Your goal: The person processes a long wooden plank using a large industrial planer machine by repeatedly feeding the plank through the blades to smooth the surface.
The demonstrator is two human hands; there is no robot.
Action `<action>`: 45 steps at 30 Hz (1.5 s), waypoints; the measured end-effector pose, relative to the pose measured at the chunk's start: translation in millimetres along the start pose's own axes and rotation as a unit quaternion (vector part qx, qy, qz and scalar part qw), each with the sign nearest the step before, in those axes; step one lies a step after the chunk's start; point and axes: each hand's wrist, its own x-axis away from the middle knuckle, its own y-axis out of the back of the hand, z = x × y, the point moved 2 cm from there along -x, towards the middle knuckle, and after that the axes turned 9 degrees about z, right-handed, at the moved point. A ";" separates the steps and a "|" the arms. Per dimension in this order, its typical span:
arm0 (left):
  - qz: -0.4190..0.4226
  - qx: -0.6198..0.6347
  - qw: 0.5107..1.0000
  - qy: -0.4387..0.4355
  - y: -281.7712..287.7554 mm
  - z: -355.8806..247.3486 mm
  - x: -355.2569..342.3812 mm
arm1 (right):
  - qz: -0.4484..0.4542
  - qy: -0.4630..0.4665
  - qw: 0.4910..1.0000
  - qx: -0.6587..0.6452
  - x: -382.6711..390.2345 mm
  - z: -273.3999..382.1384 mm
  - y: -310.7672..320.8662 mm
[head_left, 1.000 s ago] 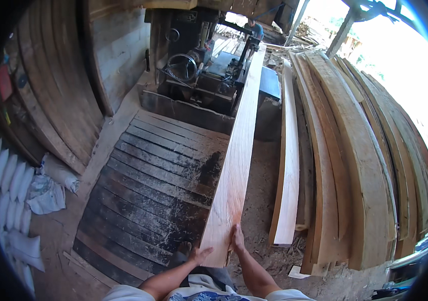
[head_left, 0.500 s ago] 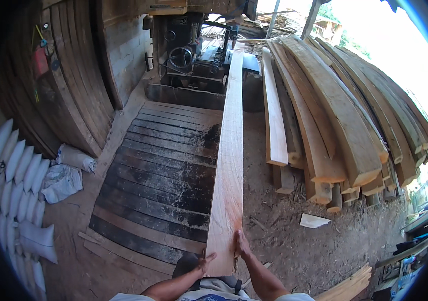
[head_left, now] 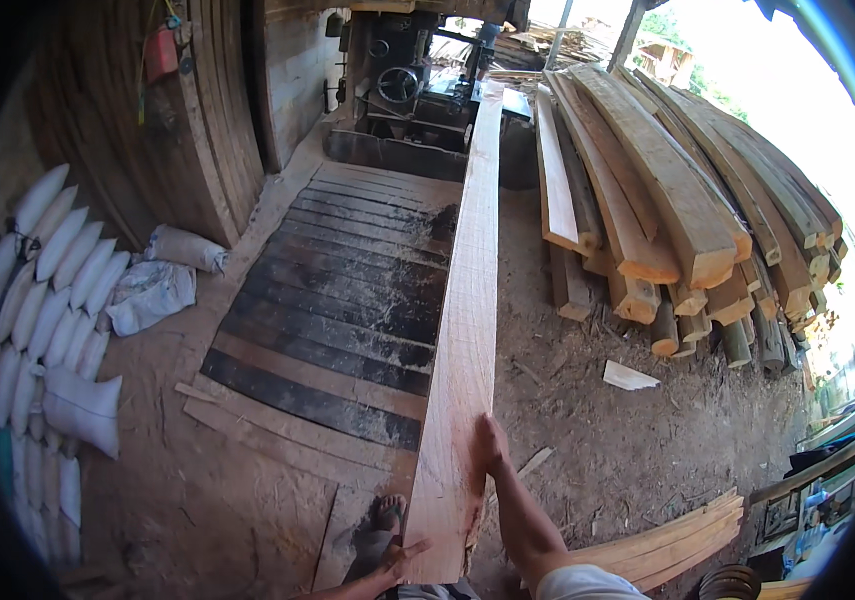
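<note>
From my remote seat I look down past two bare hands at one long plank [head_left: 465,350]. The landmark is the dark machine with a handwheel [head_left: 387,60] at the far side of the yard. The plank's far end reaches the right side of that machine; whether it rests there I cannot tell. Its near end comes right up to the person's body.

The left hand [head_left: 404,562] is at the corner farthest from the machine, its fingers lapped over the left edge, holding the plank. The right hand [head_left: 492,447] holds the opposite edge, a little closer to the machine, its fingers mostly hidden around the side.

I judge the step in hand to be steadying and steering this near end. A next move would call for both hands sharing the weight and the length staying in line, since a small swing here would be large beside the machine.

The plank is pale and flat, with fine streaky grain, a reddish tint toward the near end, and a dark, ragged patch on its right edge there. In front of the machine lies a dusty slatted deck [head_left: 322,290]; to the machine's right, a stack of heavy beams [head_left: 682,205].
</note>
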 end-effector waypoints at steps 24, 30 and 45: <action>0.027 -0.180 0.957 0.227 33.0 185.7 233.4 | 0.018 0.015 1.000 0.019 255.6 -150.3 -25.3; 0.202 -0.446 0.843 -0.222 84.1 240.2 170.0 | 0.018 -0.002 0.998 0.052 224.2 -129.9 -23.1; -0.003 -0.135 0.973 0.189 7.4 62.0 165.3 | 0.021 -0.002 0.999 0.044 133.0 -95.8 -16.4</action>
